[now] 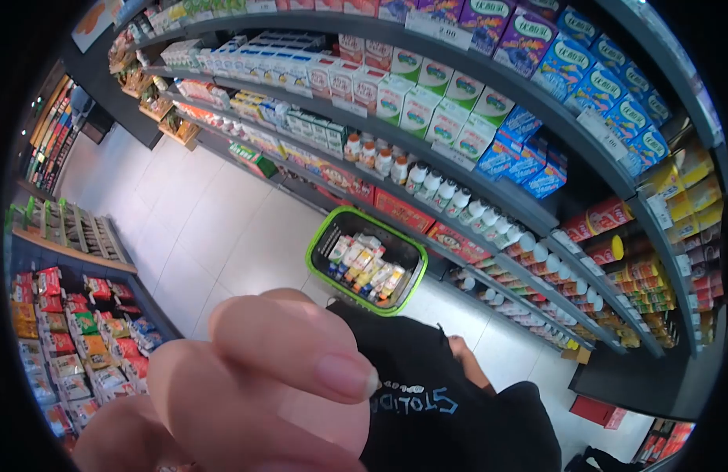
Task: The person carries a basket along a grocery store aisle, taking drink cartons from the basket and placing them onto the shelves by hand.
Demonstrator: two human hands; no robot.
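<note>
My left hand (262,377) looms large and close to the camera at the lower left. Its fingers are curled, one nail points right, and anything inside them is hidden. Past the black shirt front with pale lettering, a small part of my right hand and forearm (468,363) hangs low; its fingers cannot be made out. Beyond both hands, a black shopping basket with a bright green rim (314,244) stands on the floor beside the shelf. Inside it lie several small bottles and packs (364,263), apart from both hands.
A long dark shelf (356,110) curves along the right, stocked with drink cartons (427,106), blue boxes (592,90) and small bottles (435,189). Bagged snacks (89,322) fill a rack at the left. Pale tiled floor (215,220) runs between them.
</note>
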